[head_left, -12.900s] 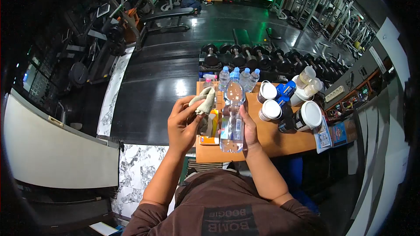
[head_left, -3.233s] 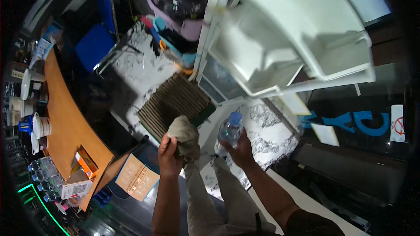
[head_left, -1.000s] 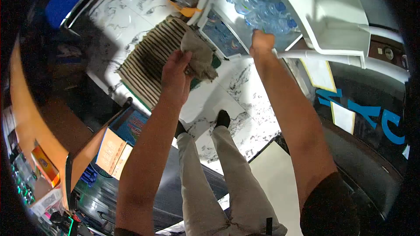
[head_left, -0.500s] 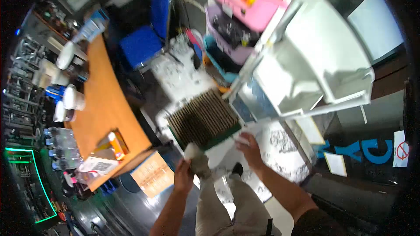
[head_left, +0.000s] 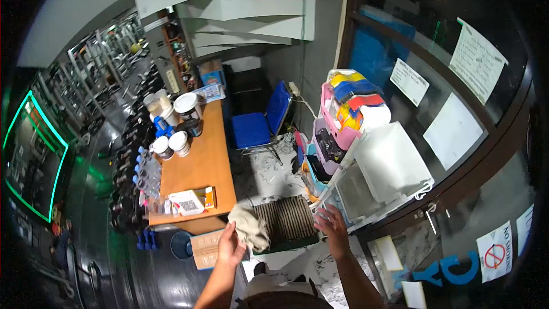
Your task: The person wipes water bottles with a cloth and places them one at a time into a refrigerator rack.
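Observation:
A crumpled beige cloth (head_left: 249, 228) is pinched in my left hand (head_left: 230, 245), low in the middle of the view. My right hand (head_left: 333, 230) is raised to the right of it, its fingers apart and nothing in them. Between and beyond the hands lies a brown striped mat (head_left: 285, 221) on the marble floor. A white open bin (head_left: 392, 157) stands just past my right hand; what lies inside it is mostly hidden.
On the left a wooden table (head_left: 211, 137) holds white tubs (head_left: 179, 142), clear bottles (head_left: 150, 174) and an orange box (head_left: 210, 197). A blue chair (head_left: 251, 129) stands behind the mat. Stacked baskets (head_left: 338, 120) are beside the glass door; a cardboard box (head_left: 205, 249) is below the table.
My right hand has let go of the bottle and come back from the bin, now open. The cloth stays in my left hand. The view has swung up and toward the table and chair.

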A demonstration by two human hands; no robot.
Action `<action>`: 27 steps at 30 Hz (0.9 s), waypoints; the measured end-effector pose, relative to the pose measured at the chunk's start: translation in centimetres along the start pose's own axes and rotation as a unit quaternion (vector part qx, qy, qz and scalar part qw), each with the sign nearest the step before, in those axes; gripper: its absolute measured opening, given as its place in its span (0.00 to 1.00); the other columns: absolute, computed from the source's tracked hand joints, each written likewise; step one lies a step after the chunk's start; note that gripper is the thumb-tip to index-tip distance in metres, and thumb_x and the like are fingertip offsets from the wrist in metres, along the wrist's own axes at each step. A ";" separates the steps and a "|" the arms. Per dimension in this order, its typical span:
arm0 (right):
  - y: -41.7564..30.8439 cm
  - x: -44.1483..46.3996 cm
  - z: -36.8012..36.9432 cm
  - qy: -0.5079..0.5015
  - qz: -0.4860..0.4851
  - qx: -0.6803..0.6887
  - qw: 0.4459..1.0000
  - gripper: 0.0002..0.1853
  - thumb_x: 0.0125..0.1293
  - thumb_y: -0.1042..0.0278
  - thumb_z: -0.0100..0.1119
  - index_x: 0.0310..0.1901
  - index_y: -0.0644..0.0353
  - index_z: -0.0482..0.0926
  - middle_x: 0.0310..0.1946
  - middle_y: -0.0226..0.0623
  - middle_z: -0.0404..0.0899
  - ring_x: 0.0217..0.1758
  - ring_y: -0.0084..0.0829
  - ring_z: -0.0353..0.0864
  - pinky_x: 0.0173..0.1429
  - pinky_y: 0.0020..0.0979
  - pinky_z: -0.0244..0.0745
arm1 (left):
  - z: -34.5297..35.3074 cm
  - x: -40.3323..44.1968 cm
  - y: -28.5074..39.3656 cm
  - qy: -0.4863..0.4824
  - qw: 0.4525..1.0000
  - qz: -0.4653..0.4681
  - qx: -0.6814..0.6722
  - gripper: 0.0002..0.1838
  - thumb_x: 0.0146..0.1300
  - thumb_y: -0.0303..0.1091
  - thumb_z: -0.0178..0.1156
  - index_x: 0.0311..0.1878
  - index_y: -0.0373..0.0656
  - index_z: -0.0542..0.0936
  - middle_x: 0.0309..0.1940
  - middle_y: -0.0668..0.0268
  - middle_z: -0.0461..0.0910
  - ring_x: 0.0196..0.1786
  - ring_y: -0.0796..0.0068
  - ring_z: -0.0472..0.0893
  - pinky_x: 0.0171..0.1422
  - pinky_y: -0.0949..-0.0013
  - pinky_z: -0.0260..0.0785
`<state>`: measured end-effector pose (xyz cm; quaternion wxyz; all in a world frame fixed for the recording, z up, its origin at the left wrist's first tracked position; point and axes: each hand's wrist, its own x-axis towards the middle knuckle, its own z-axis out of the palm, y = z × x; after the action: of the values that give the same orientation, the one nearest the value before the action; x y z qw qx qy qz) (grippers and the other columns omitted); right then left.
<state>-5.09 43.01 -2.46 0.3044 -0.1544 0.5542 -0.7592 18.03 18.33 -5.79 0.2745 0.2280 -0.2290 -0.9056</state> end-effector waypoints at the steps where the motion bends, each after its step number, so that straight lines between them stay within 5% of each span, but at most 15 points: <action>1: -0.9 0.6 -0.1 -0.015 0.004 -0.008 1.000 0.34 0.78 0.55 0.64 0.77 0.59 0.63 0.75 0.49 0.68 0.76 0.44 0.75 0.77 0.48 0.74 | 0.5 0.2 0.3 -0.025 0.999 -0.001 -0.026 0.25 0.80 0.45 0.57 0.74 0.46 0.75 0.71 0.60 0.80 0.74 0.56 0.78 0.78 0.46 0.69; 3: -2.7 1.5 1.4 -0.039 -0.054 -0.088 0.994 0.31 0.80 0.59 0.60 0.78 0.60 0.63 0.75 0.52 0.67 0.77 0.46 0.74 0.77 0.49 0.73 | 0.9 1.1 1.1 -0.039 0.998 -0.014 -0.057 0.25 0.79 0.43 0.58 0.74 0.47 0.74 0.71 0.62 0.80 0.73 0.57 0.78 0.77 0.47 0.70; 8: -4.9 2.6 3.6 -0.107 -0.074 0.006 0.991 0.31 0.80 0.71 0.54 0.80 0.62 0.59 0.78 0.55 0.66 0.77 0.51 0.73 0.76 0.52 0.74 | 6.1 0.4 3.2 -0.054 0.995 0.089 -0.009 0.26 0.77 0.37 0.60 0.75 0.51 0.72 0.67 0.66 0.81 0.69 0.60 0.81 0.74 0.48 0.73; 11: -5.8 4.0 4.8 -0.129 -0.062 0.030 0.989 0.31 0.80 0.73 0.53 0.81 0.62 0.59 0.78 0.55 0.65 0.76 0.51 0.74 0.75 0.52 0.75 | 7.7 0.2 4.2 -0.060 0.992 0.103 -0.044 0.25 0.76 0.32 0.60 0.74 0.45 0.72 0.65 0.62 0.82 0.68 0.61 0.82 0.73 0.52 0.74; 19: -3.2 14.0 8.6 -0.169 -0.036 0.011 0.985 0.30 0.80 0.74 0.53 0.80 0.62 0.59 0.76 0.58 0.68 0.74 0.55 0.77 0.71 0.53 0.78 | 3.4 6.9 7.3 -0.031 0.992 0.113 -0.051 0.25 0.74 0.35 0.63 0.73 0.50 0.73 0.66 0.65 0.82 0.68 0.58 0.82 0.71 0.46 0.76; 24: -4.0 20.4 12.3 -0.160 -0.035 -0.044 0.985 0.39 0.77 0.56 0.63 0.81 0.64 0.58 0.74 0.58 0.69 0.74 0.56 0.77 0.70 0.53 0.81 | 3.5 11.7 11.7 -0.016 0.990 0.121 -0.067 0.25 0.73 0.34 0.63 0.72 0.50 0.75 0.66 0.65 0.82 0.68 0.59 0.82 0.70 0.46 0.77; 27: -4.6 24.3 14.8 -0.168 -0.018 -0.042 0.985 0.40 0.77 0.54 0.63 0.81 0.64 0.58 0.74 0.56 0.70 0.74 0.55 0.77 0.70 0.53 0.81 | 3.9 14.5 15.0 -0.012 0.988 0.143 -0.065 0.26 0.73 0.34 0.63 0.73 0.50 0.75 0.66 0.64 0.82 0.68 0.59 0.82 0.70 0.47 0.77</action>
<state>-16.60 17.48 4.32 0.3727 -0.3028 0.5236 -0.7038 11.00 -0.37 1.24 0.4124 0.1642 -0.2032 -0.8728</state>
